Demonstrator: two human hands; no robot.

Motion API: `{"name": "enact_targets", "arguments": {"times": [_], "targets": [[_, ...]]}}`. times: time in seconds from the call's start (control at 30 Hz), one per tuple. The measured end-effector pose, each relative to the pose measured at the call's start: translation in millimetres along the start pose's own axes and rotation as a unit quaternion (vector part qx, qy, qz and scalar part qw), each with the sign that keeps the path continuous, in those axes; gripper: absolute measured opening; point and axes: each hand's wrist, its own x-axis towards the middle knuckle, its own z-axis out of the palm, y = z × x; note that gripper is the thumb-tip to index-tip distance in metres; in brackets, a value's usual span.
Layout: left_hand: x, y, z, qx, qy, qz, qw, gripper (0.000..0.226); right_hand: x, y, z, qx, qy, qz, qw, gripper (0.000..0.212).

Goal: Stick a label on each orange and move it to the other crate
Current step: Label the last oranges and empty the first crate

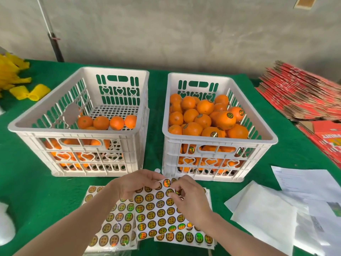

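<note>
Head view: just in front of the right crate (219, 145), heaped with labelled oranges (206, 117), the left hand (136, 183) lifts a label sheet (158, 209) by its far edge, fingers closed on it. The right hand (188, 198) pinches one label (177, 192) on that sheet. Left of this crate, the left crate (81, 133) holds few oranges.

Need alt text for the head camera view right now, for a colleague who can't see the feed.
Two bare hands peel a round label off a sticker sheet: left hand holds the sheet's top edge, right hand pinches a label. Behind on the green table, the left crate holds few oranges; the right crate is heaped with labelled oranges.
</note>
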Motion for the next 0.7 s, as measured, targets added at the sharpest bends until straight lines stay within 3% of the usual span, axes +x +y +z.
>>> {"name": "enact_targets", "arguments": {"times": [0.13,0.33,0.57,0.7], "targets": [[3,6,1,0.009,-0.017,0.004,1.0,0.03,3,1,-2,0.025,0.014,0.022,0.999,0.005],[6,16,6,0.043,-0.038,0.006,0.998,0.032,5,4,-7,0.089,0.02,0.016,0.996,0.026],[13,19,0,0.097,-0.004,-0.016,0.995,0.033,3,7,-13,0.104,0.024,-0.008,0.994,0.015],[21,17,6,0.252,0.003,0.006,0.968,0.025,6,2,-21,0.109,0.045,-0.037,0.992,0.011]]}}
